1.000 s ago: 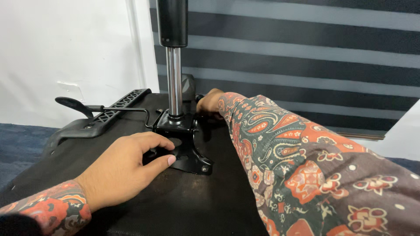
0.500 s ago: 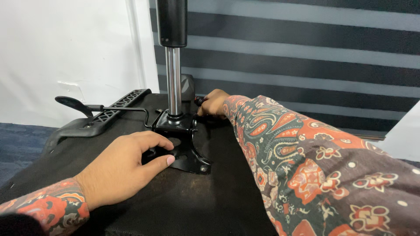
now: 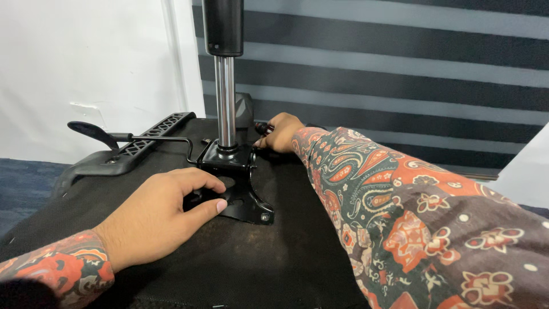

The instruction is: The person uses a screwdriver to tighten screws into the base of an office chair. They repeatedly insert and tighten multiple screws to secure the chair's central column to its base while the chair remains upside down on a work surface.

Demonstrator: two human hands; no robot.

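An office chair lies upside down, its black fabric seat underside [image 3: 240, 257] facing up. A black metal mechanism plate [image 3: 243, 197] is mounted on it, and a chrome gas-lift cylinder [image 3: 225, 97] rises from it with a black sleeve on top. My left hand [image 3: 163, 214] rests flat on the near edge of the plate, thumb and fingers around it. My right hand [image 3: 280, 133] reaches past the cylinder and is closed on a small dark part at the plate's far side; what it grips is mostly hidden.
A black height lever [image 3: 94, 133] with a thin rod sticks out to the left of the plate. A black plastic armrest [image 3: 123, 151] lies along the seat's left edge. A white wall stands at left, grey striped blinds [image 3: 400, 68] behind, blue carpet [image 3: 23, 183] below.
My right hand has moved slightly farther back and up behind the cylinder. My left hand has stayed on the plate.
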